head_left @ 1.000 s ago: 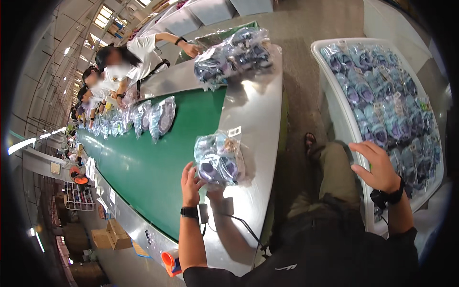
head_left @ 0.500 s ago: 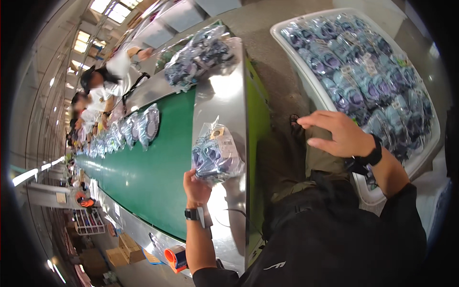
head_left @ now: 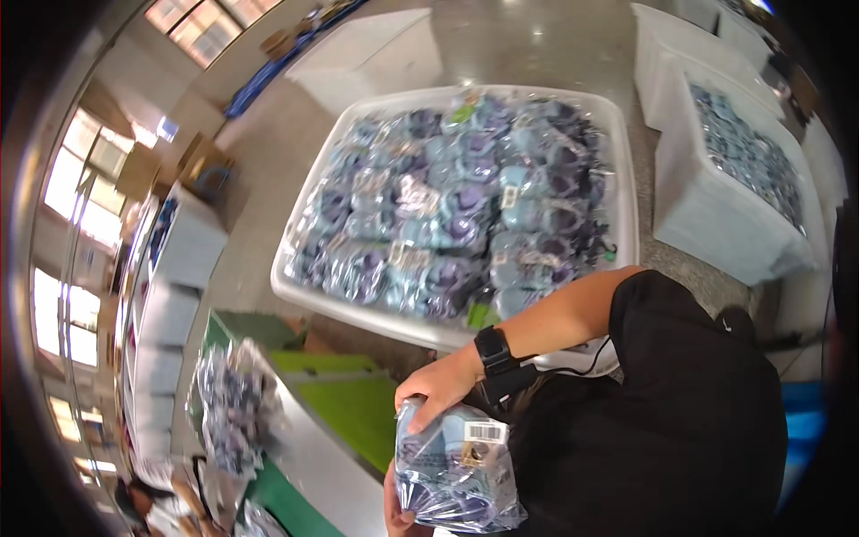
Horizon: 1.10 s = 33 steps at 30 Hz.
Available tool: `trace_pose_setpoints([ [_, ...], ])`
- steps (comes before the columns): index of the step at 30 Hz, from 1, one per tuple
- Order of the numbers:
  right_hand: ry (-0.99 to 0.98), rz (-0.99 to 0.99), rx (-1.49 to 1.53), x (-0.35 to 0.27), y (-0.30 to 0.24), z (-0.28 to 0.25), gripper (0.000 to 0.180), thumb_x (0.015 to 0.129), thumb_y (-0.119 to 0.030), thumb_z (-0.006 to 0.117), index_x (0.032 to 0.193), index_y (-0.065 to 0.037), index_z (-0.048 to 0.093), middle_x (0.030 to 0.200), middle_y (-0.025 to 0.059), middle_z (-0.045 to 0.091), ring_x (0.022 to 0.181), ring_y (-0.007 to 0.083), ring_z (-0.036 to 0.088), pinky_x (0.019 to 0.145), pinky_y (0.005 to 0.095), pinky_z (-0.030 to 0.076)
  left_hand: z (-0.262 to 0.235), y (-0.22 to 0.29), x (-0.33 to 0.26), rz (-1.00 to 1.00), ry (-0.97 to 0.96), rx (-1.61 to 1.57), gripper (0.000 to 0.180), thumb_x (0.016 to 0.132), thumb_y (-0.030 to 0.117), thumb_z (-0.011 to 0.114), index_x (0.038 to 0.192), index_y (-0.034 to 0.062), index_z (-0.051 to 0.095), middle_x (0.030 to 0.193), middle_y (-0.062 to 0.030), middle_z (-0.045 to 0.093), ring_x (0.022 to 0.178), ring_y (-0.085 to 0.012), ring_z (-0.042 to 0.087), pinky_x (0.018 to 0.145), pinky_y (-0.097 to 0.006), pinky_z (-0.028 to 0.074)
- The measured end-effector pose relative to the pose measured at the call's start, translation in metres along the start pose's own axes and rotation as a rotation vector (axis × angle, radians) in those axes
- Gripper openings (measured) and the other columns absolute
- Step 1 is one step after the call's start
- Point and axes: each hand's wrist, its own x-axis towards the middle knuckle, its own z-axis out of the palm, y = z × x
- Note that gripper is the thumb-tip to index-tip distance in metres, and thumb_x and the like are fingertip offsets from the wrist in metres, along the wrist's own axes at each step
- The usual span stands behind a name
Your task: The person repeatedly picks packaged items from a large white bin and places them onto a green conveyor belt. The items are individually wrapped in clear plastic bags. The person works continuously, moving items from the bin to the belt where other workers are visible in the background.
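A clear plastic bag of blue and purple shoes (head_left: pixel 447 467) is held in front of my body at the lower middle. On its upper edge lies my right hand (head_left: pixel 440 392), closed with the thumb across the film. Lower down, my left hand (head_left: pixel 400 504) grips the bag's left side, its fingers partly hidden behind it. A white label with a barcode shows through the film. Beyond my right forearm stands a big white bin (head_left: pixel 300 288) packed with rows of similar bagged shoes (head_left: pixel 447 224).
To the left, a metal-edged table (head_left: pixel 327 456) with a green belt (head_left: pixel 291 501) carries a heap of bagged shoes (head_left: pixel 234 407). Another white bin (head_left: pixel 725 215) holds bagged shoes at the right. A co-worker (head_left: pixel 165 510) is at the lower left.
My view has turned right toward the big bin. The bag has come off the table edge, and my right hand, open and empty before, now grips it along with my left.
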Motion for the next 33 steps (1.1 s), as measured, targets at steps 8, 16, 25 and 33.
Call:
trace_pose_setpoints([
  [8, 0.780, -0.159, 0.033, -0.162, 0.027, -0.107, 0.043, 0.095, -0.030, 0.072, 0.126, -0.002, 0.065, 0.109, 0.0074, 0.068, 0.098, 0.0168, 0.065, 0.080, 0.0314, 0.054, 0.022, 0.016, 0.078, 0.051, 0.070, 0.463, 0.056, 0.106, 0.017, 0.056, 0.156, -0.0023, 0.039, 0.151, -0.0205, 0.052, 0.133, -0.0324, 0.056, 0.108, -0.045, 0.048],
  [16, 1.920, -0.455, 0.497, -0.365, 0.079, -0.240, 0.042, 0.098, -0.017, 0.065, 0.136, -0.002, 0.054, 0.116, 0.0126, 0.067, 0.084, 0.0205, 0.070, 0.067, 0.0315, 0.061, -0.041, 0.005, 0.083, 0.097, 0.414, 0.541, 0.045, 0.106, 0.019, 0.062, 0.146, 0.0030, 0.051, 0.127, -0.0115, 0.066, 0.104, -0.0201, 0.065, 0.089, -0.035, 0.054],
  [25, 2.388, -0.440, 0.724, -0.419, 0.212, -0.350, 0.036, 0.095, -0.014, 0.068, 0.120, 0.008, 0.054, 0.098, 0.0209, 0.068, 0.062, 0.0288, 0.072, 0.051, 0.0374, 0.061, -0.070, 0.004, 0.075, 0.080, 0.497, 0.621, 0.043, 0.104, 0.019, 0.066, 0.142, 0.0043, 0.055, 0.116, -0.0074, 0.069, 0.098, -0.0174, 0.065, 0.085, -0.033, 0.055],
  [33, 2.260, 0.286, 0.406, -0.422, 0.209, -0.339, 0.048, 0.095, -0.031, 0.070, 0.121, 0.007, 0.056, 0.083, 0.0169, 0.070, 0.060, 0.0267, 0.072, 0.051, 0.0388, 0.057, -0.095, -0.011, 0.052, 0.062, 0.512, 0.591, 0.041, 0.103, 0.025, 0.067, 0.140, 0.0075, 0.057, 0.106, -0.0046, 0.067, 0.090, -0.0129, 0.062, 0.077, -0.030, 0.053],
])
